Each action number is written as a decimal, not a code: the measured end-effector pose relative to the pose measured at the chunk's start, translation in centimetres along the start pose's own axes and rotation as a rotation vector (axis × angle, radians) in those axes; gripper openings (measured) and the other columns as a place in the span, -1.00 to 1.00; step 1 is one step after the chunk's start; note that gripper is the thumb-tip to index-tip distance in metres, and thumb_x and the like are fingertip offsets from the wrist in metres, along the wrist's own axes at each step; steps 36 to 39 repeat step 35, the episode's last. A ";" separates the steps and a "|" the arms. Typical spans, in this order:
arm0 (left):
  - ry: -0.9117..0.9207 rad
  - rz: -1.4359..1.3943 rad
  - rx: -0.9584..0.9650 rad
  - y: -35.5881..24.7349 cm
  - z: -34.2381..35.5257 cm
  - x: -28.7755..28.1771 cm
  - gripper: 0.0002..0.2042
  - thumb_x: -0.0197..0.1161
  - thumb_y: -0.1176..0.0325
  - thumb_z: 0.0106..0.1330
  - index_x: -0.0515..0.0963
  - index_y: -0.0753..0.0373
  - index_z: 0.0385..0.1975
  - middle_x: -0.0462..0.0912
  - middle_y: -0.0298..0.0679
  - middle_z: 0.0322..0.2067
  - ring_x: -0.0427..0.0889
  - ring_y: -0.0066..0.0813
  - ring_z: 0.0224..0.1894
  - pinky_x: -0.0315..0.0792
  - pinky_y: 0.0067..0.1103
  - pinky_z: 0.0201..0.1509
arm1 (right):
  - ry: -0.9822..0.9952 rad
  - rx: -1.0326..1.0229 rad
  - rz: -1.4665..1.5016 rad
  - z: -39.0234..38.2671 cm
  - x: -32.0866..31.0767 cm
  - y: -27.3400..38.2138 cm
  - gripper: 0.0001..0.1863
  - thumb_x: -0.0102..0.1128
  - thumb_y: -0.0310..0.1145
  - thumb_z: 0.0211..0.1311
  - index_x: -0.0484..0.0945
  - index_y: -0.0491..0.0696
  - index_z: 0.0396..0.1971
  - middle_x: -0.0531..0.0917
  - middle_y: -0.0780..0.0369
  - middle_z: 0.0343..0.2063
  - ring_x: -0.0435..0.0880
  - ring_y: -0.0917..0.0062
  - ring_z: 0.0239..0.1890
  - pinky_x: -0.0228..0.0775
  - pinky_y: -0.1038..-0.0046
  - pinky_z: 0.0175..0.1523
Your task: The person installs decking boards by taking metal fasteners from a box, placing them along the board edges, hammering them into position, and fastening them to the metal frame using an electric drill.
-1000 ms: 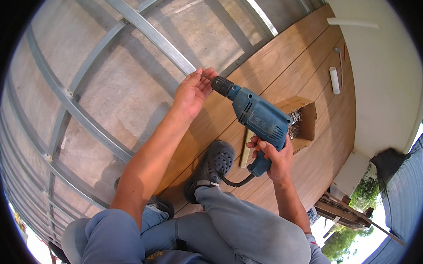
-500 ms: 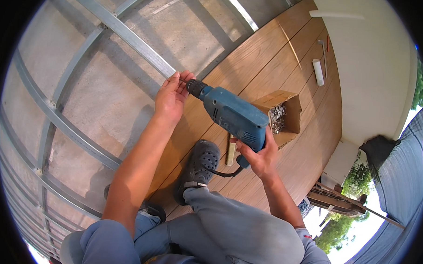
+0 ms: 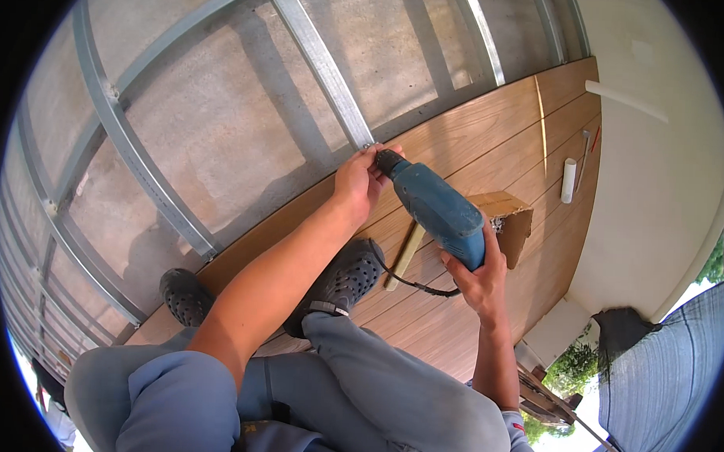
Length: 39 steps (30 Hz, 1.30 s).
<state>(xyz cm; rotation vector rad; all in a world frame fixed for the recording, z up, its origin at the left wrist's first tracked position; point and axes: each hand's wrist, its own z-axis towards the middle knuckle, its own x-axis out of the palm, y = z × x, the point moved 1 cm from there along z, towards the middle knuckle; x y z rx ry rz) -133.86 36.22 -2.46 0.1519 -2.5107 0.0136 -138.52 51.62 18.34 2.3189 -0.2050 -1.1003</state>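
My right hand (image 3: 483,280) is wrapped round the handle of a blue corded power drill (image 3: 438,205). Its black chuck points away to the upper left, at the end of a galvanized metal bar (image 3: 326,73) where that bar meets the wood planking (image 3: 429,137). Beside the chuck, my left hand (image 3: 360,184) has its fingers drawn together at the bar's end. Whatever they pinch there is hidden by the fingers and chuck. The drill's black cord (image 3: 412,282) loops down past my shoe.
A cardboard box (image 3: 515,223) with small metal pieces stands on the planks behind the drill. Close to it lie a wooden strip (image 3: 406,255) and a white tube (image 3: 568,181). More metal bars (image 3: 133,150) cross the concrete on the left. My dark clogs (image 3: 352,273) rest on the planks.
The view has shifted, so the bars and planks appear turned and farther right. The drill now tilts more steeply, its chuck still at the bar's end beside my left hand.
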 end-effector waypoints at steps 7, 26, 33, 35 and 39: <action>-0.019 0.065 0.003 0.2 -0.7 -1.0 -0.65 -0.27 0.35 0.64 0.50 0.39 -0.01 0.69 -0.04 0.00 0.67 -0.30 0.05 0.54 -0.42 0.26 | 0.058 -0.115 -0.163 1.7 -0.3 1.3 -0.19 0.38 -0.51 0.07 0.32 -0.05 0.40 0.73 0.02 -0.05 0.77 0.25 0.00 0.53 0.35 0.12; -0.269 0.943 0.702 0.2 -2.3 -0.1 -0.72 0.03 0.21 0.54 0.51 0.32 -0.08 0.64 -0.15 -0.30 0.60 -0.21 -0.24 0.48 -0.28 -0.07 | 0.344 -0.203 -0.502 5.6 -2.4 6.8 -0.22 0.40 -0.50 0.08 0.32 0.01 0.36 0.72 -0.07 -0.12 0.72 -0.02 -0.05 0.58 0.21 0.04; 0.656 1.220 1.171 -3.1 -7.3 6.8 -0.57 0.25 0.07 0.33 0.54 0.27 0.04 0.55 0.00 0.08 0.57 -0.12 0.08 0.45 -0.28 0.14 | 0.314 -0.043 -0.438 5.7 -1.1 7.6 -0.18 0.37 -0.40 0.12 0.21 0.02 0.40 0.70 -0.15 -0.14 0.67 -0.13 -0.02 0.56 0.12 0.03; 0.737 1.470 0.881 -3.2 -6.1 6.4 -0.38 0.30 -0.03 0.28 0.46 0.23 0.24 0.44 0.01 0.24 0.51 -0.14 0.21 0.42 -0.33 0.26 | 0.320 -0.031 -0.434 6.2 -1.0 8.3 -0.17 0.35 -0.38 0.15 0.17 0.03 0.42 0.70 -0.16 -0.12 0.66 -0.15 -0.01 0.55 0.08 0.04; 0.737 1.470 0.881 -3.2 -6.1 6.4 -0.38 0.30 -0.03 0.28 0.46 0.23 0.24 0.44 0.01 0.24 0.51 -0.14 0.21 0.42 -0.33 0.26 | 0.320 -0.031 -0.434 6.2 -1.0 8.3 -0.17 0.35 -0.38 0.15 0.17 0.03 0.42 0.70 -0.16 -0.12 0.66 -0.15 -0.01 0.55 0.08 0.04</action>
